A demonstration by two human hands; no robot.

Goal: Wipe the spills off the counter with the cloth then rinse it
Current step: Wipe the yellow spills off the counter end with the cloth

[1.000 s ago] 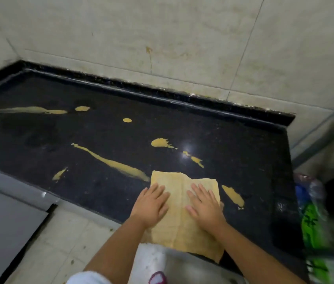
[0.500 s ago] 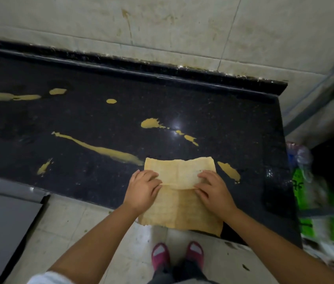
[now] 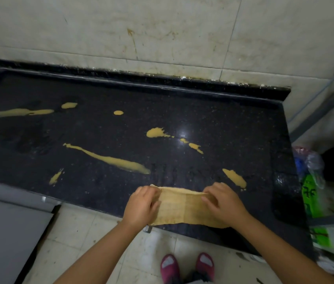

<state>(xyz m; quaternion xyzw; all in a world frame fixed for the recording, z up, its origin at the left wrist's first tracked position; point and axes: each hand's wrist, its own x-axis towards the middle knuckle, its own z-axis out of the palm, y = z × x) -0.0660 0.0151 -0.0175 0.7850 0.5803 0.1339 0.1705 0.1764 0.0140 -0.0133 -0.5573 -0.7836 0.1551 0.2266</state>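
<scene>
A tan cloth (image 3: 182, 208) lies folded at the front edge of the black stone counter (image 3: 233, 124). My left hand (image 3: 142, 206) grips its left end and my right hand (image 3: 224, 203) pinches its right end along the upper fold. Several yellow spills mark the counter: a long streak (image 3: 112, 159) left of the cloth, a blob (image 3: 234, 177) just beyond my right hand, a splash (image 3: 156, 132) further back, and a smear (image 3: 18, 112) at the far left.
A tiled wall (image 3: 162, 31) backs the counter. A grey cabinet panel (image 3: 4, 238) stands at lower left. Green and clear plastic bags (image 3: 322, 197) crowd the floor beside the counter's right end. My pink shoes (image 3: 186, 267) stand on the tiled floor below.
The cloth lay spread flat under both palms; my hands have since folded its far half back toward me, and both now grip the ends of the folded cloth.
</scene>
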